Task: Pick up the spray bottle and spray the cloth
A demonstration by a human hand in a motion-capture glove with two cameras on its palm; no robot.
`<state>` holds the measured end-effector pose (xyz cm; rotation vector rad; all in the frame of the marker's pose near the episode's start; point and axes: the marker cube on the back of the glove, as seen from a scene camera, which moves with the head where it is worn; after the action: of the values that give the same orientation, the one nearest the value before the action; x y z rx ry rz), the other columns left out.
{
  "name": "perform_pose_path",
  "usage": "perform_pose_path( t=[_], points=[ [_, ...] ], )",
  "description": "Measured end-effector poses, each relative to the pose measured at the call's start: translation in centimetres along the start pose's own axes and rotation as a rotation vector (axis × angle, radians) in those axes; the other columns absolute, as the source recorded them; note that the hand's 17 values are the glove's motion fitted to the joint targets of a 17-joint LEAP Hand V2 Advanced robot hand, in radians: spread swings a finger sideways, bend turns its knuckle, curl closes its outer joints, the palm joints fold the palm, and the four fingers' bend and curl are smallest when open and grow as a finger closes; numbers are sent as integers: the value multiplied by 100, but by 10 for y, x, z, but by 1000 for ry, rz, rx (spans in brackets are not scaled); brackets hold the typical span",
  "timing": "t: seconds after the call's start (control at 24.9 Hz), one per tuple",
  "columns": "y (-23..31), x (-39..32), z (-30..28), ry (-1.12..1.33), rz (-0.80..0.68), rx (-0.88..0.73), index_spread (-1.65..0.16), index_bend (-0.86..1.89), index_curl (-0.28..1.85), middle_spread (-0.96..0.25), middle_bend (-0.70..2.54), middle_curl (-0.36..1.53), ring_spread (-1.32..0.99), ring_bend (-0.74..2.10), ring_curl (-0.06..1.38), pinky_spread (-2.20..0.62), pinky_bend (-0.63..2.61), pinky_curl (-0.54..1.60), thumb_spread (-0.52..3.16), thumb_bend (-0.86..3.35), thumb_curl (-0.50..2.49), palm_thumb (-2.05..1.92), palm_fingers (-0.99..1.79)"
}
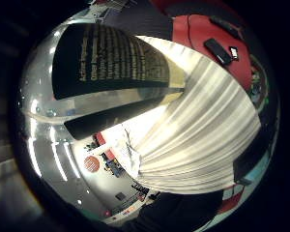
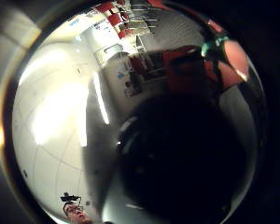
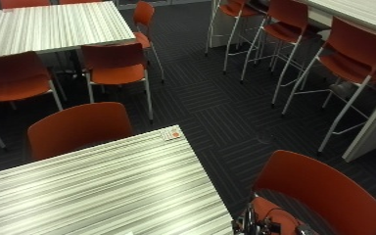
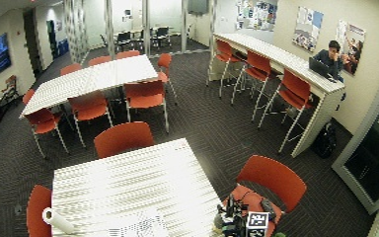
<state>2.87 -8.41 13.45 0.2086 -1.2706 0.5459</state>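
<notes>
The spray bottle [image 1: 106, 58] fills much of the little finger side palm view. It is clear plastic with a black label with pale print, and it lies close against my right palm. In the thumb side palm view a dark rounded shape [image 2: 186, 158] blocks most of the picture; it is probably the same bottle. Beyond the bottle a pale crumpled cloth [image 1: 128, 154] lies on the striped table [image 1: 203, 125]. The wide outside view shows the cloth [image 4: 137, 227] at the table's near edge. My right hand cannot be made out in either outside view.
A paper towel roll [image 4: 56, 219] lies at the table's near left corner. A red chair [image 4: 272, 180] stands by the table's right side, with a black phone-like item [image 1: 217, 50] on its seat. A small card [image 3: 172, 133] sits at the far table corner.
</notes>
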Motion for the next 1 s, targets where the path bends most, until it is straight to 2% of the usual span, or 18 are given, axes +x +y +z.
perform_pose_path(
  t=[0.2,0.76,1.0],
  points=[
    [-5,0,-2,-64,-20,15,-31,69,41,-13,49,43,-2,28,26,15,-1,16,101,5,51,92,71],
    [-16,5,-11,-76,-30,24,-21,77,53,-10,59,50,-9,38,35,14,5,7,92,1,57,102,69],
    [-13,-38,-29,-101,-37,10,-20,74,53,-9,58,50,-9,41,37,13,8,7,87,-1,60,105,74]
  ],
)
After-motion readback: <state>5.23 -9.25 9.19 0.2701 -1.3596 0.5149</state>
